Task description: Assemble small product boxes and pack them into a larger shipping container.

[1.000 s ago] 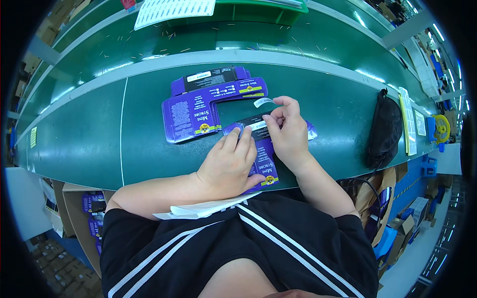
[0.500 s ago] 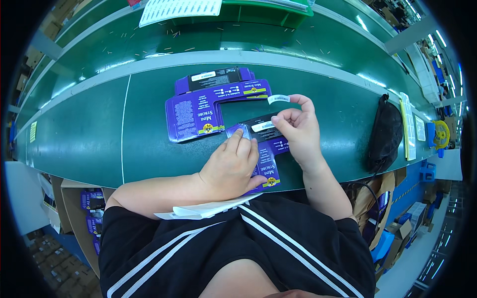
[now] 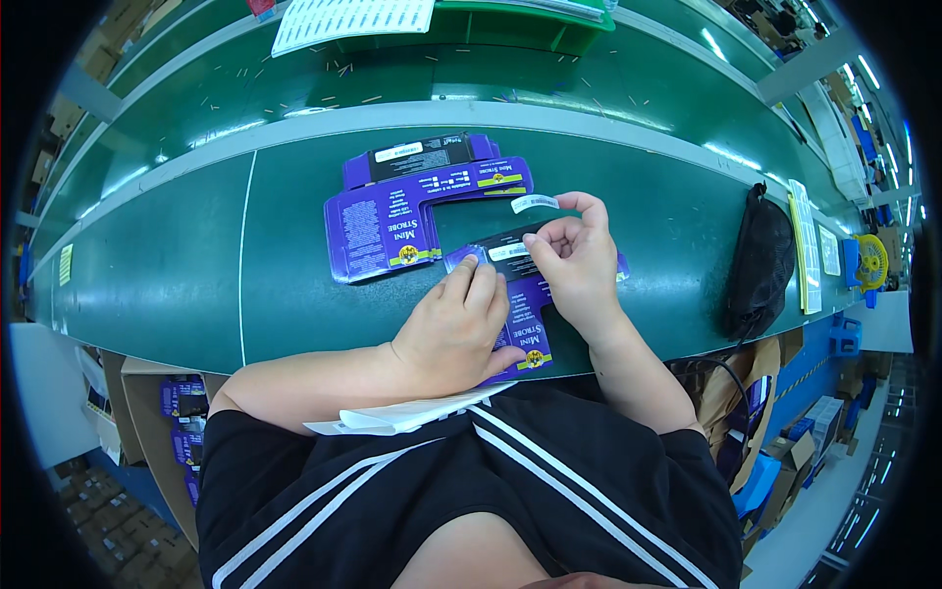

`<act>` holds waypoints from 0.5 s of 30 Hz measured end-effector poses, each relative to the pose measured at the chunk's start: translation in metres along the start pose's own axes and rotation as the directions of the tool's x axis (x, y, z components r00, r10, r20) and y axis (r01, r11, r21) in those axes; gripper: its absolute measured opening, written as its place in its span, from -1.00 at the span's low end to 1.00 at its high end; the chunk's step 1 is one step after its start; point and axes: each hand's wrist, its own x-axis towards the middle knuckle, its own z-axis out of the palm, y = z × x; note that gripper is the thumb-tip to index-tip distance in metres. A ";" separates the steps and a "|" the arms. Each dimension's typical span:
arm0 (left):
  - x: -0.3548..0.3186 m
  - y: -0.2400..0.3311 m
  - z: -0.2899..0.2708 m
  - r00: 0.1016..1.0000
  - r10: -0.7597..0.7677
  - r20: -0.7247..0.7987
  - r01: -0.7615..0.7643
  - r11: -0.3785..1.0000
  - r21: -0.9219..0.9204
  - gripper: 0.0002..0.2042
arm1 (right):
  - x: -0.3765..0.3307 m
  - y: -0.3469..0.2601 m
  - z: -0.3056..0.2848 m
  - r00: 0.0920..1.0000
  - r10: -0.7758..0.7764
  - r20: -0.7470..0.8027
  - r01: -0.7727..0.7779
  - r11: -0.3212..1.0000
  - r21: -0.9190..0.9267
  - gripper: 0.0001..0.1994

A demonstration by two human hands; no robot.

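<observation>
Flat purple carton (image 3: 520, 329) lies at the green table's (image 3: 177, 275) near edge, pressed down by the left hand (image 3: 453, 329), fingers extended. Right hand (image 3: 579, 257) pinches one small white sticker (image 3: 535, 203). A second flat purple carton (image 3: 392, 211) lies just beyond.

Two hands work at the table's middle: a left hand (image 3: 453, 329) and a right hand (image 3: 579, 265). Two flat purple cartons: one (image 3: 417, 201) at 11 o'clock from the hands, one (image 3: 525, 329) under them. One white sticker (image 3: 535, 203), one black bag (image 3: 760, 260) at 3 o'clock.
</observation>
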 end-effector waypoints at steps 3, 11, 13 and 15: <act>0.001 -0.002 0.001 1.000 0.019 -0.001 -0.019 1.000 0.005 -0.36 | 0.001 0.001 -0.001 1.000 -0.013 -0.003 0.013 0.999 -0.041 -0.54; 0.001 -0.003 0.002 0.999 0.035 0.009 -0.035 0.999 0.003 -0.37 | 0.002 0.013 0.000 0.987 -0.157 0.017 0.156 0.953 -0.258 -0.56; 0.001 -0.003 0.002 0.999 0.033 0.007 -0.033 0.999 0.006 -0.36 | 0.002 0.015 0.000 0.983 -0.178 0.037 0.180 0.931 -0.319 -0.56; 0.001 -0.002 0.003 0.999 0.032 0.005 -0.032 0.999 0.010 -0.36 | 0.002 0.017 0.000 0.979 -0.197 0.057 0.204 0.903 -0.378 -0.56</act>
